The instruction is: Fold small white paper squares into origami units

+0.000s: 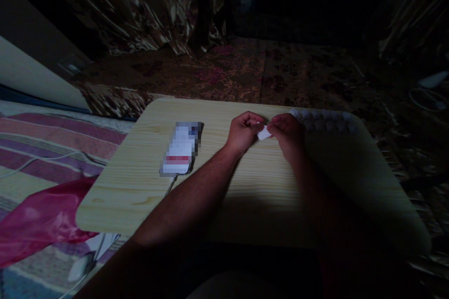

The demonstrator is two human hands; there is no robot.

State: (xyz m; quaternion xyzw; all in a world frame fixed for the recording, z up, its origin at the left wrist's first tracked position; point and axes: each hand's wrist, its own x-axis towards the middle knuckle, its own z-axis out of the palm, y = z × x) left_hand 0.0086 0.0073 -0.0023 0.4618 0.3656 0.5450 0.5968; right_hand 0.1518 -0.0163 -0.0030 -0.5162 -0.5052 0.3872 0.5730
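Between my two hands is a small white piece (264,131), flat and paper-like, above the far middle of the wooden table. My left hand (244,131) pinches its left side with thumb and fingers. From the right, my right hand (288,134) grips its upper right edge, fingers closed. Just beyond my right hand lie rows of small pale pointed shapes (328,120) at the table's far right; my hand covers part of them. In the dim light I cannot tell what they are made of.
A phone (180,148) with a cable attached lies on the left of the light wooden table (122,187). Left of it are a striped bedspread (63,135), a pink cloth (52,219) and a white charger (80,267). Patterned curtains (157,4) hang behind.
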